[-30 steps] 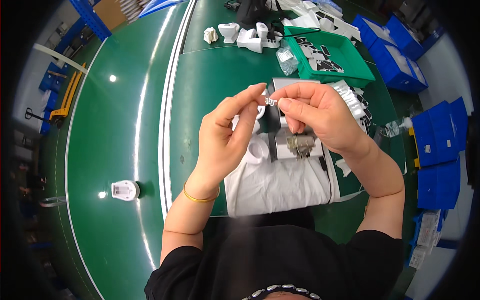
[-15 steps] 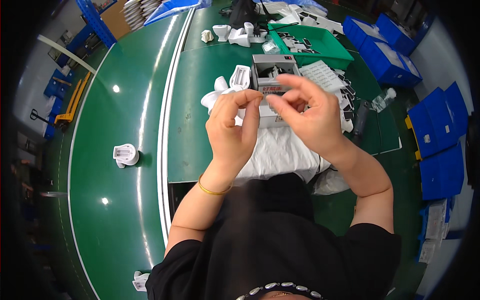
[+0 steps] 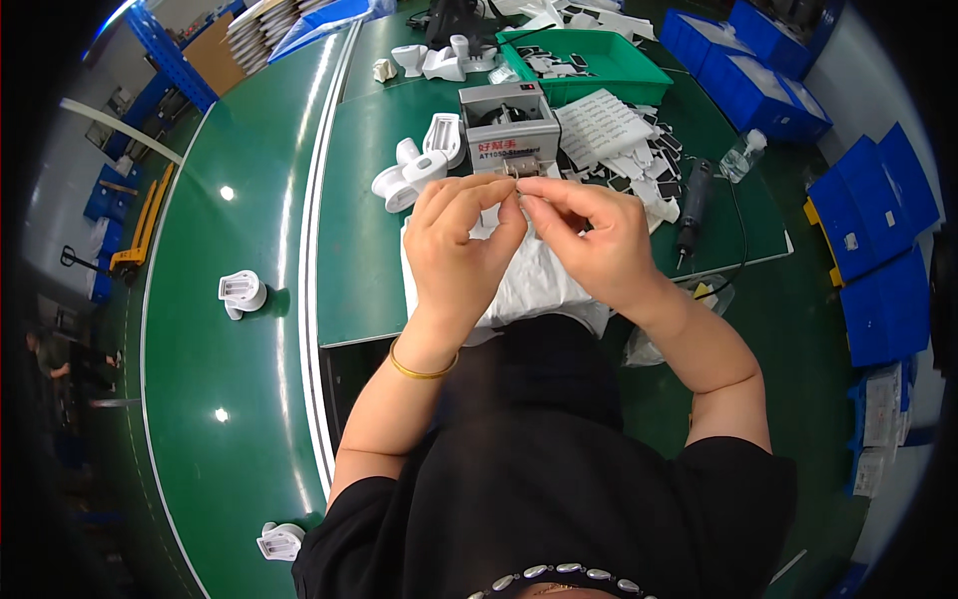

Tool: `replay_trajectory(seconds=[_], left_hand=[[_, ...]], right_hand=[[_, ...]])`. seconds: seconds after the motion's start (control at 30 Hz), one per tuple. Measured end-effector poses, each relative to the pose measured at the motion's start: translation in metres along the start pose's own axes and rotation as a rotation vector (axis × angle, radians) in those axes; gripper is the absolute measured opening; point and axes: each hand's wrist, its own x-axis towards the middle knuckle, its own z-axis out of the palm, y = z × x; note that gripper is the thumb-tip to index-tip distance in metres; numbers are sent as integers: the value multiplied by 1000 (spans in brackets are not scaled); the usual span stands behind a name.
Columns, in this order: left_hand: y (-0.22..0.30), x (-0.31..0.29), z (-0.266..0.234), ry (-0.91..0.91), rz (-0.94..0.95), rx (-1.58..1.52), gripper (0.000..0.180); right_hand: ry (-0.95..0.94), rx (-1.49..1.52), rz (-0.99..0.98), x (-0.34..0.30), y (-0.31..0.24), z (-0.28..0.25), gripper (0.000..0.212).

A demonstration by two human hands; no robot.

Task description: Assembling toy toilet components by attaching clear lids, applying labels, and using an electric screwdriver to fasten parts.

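Note:
My left hand (image 3: 454, 250) and my right hand (image 3: 607, 245) meet fingertip to fingertip above the work table, in front of a grey box-shaped machine (image 3: 479, 110). Thumb and forefinger are pinched on each hand. Whatever sits between them is too small to make out. White plastic housings (image 3: 407, 178) lie just beyond my left hand, one with a slotted recess facing up. Beneath both hands spreads a white cloth-like sheet (image 3: 549, 285). To the right of my right hand lies a dark powered screwdriver (image 3: 694, 205) with a cable.
Past the machine is a green tray (image 3: 624, 82) of small dark pieces. White sheets (image 3: 604, 125) and scattered black-and-white pieces lie right of it. More white housings (image 3: 444, 62) stand at the back, and another housing (image 3: 241, 290) sits on the green surface at left. Blue bins (image 3: 778, 95) line the right.
My right hand's fingers have closed to a pinch and come left to meet my left fingertips. The whole view has shifted slightly, showing more of the screwdriver.

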Motion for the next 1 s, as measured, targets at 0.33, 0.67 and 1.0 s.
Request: replay_trajectory(seconds=[0.33, 0.67, 1.0], left_hand=[[24, -21, 17, -207, -587, -713, 11], [49, -30, 47, -332, -885, -943, 19], [58, -47, 79, -562, -891, -875, 22]], right_hand=[[39, 344, 266, -25, 14, -29, 27], [220, -455, -289, -56, 31, -54, 34], [191, -26, 165, -88, 41, -84, 18]])
